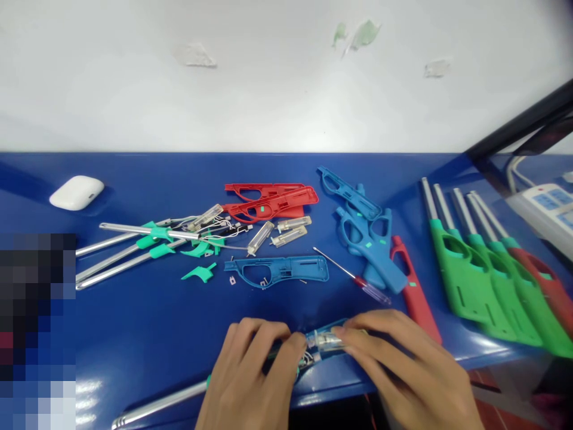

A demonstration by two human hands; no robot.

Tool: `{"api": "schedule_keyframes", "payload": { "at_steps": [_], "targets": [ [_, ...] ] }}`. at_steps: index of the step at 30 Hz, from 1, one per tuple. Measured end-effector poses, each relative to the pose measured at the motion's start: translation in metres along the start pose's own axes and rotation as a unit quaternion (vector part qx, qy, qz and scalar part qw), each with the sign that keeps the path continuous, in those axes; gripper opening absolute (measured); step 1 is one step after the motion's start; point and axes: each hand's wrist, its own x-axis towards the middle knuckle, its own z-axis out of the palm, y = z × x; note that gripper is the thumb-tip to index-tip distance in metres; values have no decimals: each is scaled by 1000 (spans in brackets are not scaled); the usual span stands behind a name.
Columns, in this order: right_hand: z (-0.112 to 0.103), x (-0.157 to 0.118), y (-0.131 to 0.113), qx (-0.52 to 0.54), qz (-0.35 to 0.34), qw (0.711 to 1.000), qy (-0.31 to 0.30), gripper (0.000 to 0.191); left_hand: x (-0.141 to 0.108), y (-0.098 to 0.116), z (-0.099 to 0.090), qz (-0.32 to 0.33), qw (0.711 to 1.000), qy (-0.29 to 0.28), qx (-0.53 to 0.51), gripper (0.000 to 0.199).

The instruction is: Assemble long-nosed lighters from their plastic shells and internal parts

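At the table's front edge, my left hand (pixel 255 373) is closed around the middle of an opened gas lighter, its long metal tube (pixel 163 403) pointing left. Black and white wires show beside the thumb. My right hand (pixel 409 370) pinches a clear fuel tank (pixel 328 340) lying in the lighter's blue half shell (pixel 344 323); the fingers hide its right end. Another blue half shell (pixel 304 269) lies just beyond, with small metal bits around it. A screwdriver (pixel 353 278) with a clear and red handle rests to its right.
Metal tubes with green collars (pixel 159 233), wires and green triggers (pixel 200 273) lie left. Several loose clear tanks (pixel 289 236), red shells (pixel 273 203) and stacked blue shells (pixel 369 239) are behind. Green lighters (pixel 465 280) line the right, near a power strip (pixel 548 203). A white earbud case (pixel 77 193) sits far left.
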Motion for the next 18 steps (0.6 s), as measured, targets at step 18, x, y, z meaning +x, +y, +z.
{"api": "schedule_keyframes", "payload": {
  "at_steps": [18],
  "targets": [
    [2, -10, 4, -8, -5, 1000, -12, 28, 0, -1, 1, -5, 1000, -9, -17, 34]
  ]
}}
